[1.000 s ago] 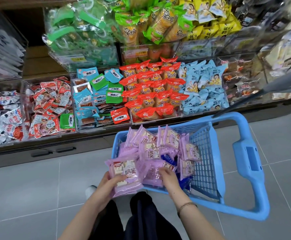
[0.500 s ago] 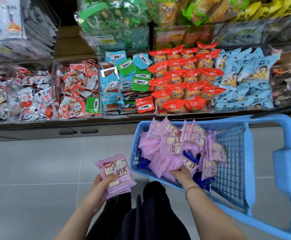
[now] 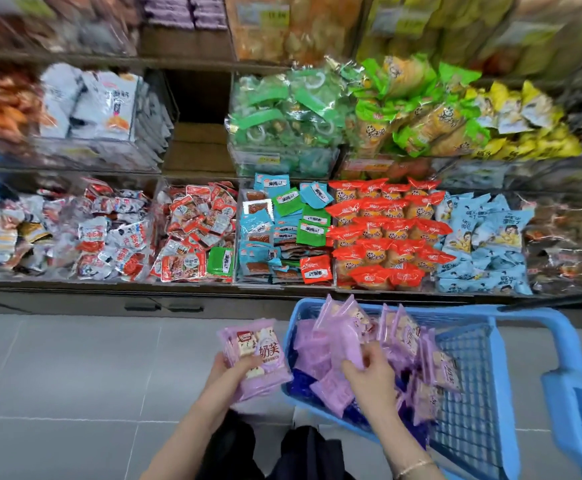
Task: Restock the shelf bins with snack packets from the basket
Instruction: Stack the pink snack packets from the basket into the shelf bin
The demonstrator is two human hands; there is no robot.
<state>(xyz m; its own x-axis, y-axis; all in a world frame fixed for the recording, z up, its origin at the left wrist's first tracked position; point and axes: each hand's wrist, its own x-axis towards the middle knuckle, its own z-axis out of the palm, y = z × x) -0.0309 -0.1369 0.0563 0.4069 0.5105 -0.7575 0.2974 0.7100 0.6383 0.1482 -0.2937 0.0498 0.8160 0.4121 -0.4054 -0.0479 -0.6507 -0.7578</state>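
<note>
A blue plastic basket (image 3: 469, 386) stands on the floor at lower right, filled with several purple snack packets (image 3: 320, 355). My left hand (image 3: 229, 374) grips a small stack of purple packets (image 3: 258, 355) just left of the basket's rim. My right hand (image 3: 369, 370) is inside the basket, fingers curled on a purple packet (image 3: 350, 344) among the pile. Clear shelf bins (image 3: 282, 233) full of coloured snack packets run across the view above the basket. An empty shelf slot (image 3: 198, 140) shows on the upper row.
Grey tiled floor (image 3: 57, 375) spreads to the left of the basket. The basket's thick blue handle (image 3: 580, 403) juts out at far right. My dark-clothed knees (image 3: 269, 455) are at the bottom. Higher shelves hold purple packs (image 3: 185, 10) and orange bags.
My view has tilted up, showing higher shelves. My left hand with its stack moved closer to the basket. My right hand moved forward in the basket and closed on a packet.
</note>
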